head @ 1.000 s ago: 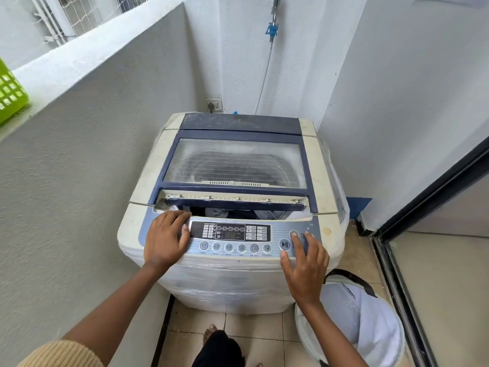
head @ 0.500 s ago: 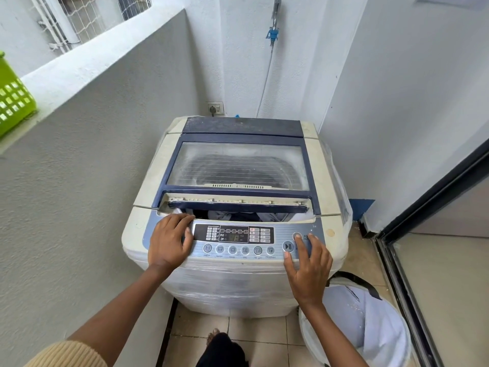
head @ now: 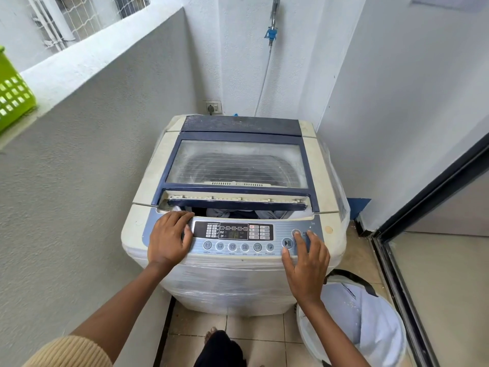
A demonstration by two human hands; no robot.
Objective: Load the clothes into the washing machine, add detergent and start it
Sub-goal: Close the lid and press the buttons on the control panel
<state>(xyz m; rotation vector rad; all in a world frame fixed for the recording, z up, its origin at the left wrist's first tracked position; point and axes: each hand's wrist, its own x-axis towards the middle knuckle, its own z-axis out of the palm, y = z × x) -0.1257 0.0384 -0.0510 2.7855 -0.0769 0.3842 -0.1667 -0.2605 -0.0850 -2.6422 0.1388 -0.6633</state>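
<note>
While clothes (head: 232,213) are lying soft beyond the fingertips, right hand (head: 307,263) is spreading open, pressing a panel button.
Left hand (head: 169,239) is resting flat, empty, on washing machine (head: 232,282); rigid buttons need light fingertip pressure.

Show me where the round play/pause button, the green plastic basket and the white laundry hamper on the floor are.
Round play/pause button (head: 287,243), head view: centre of its dark face.
Green plastic basket (head: 13,94), head view: its perforated side wall.
White laundry hamper (head: 370,321), head view: its inner lining.
</note>
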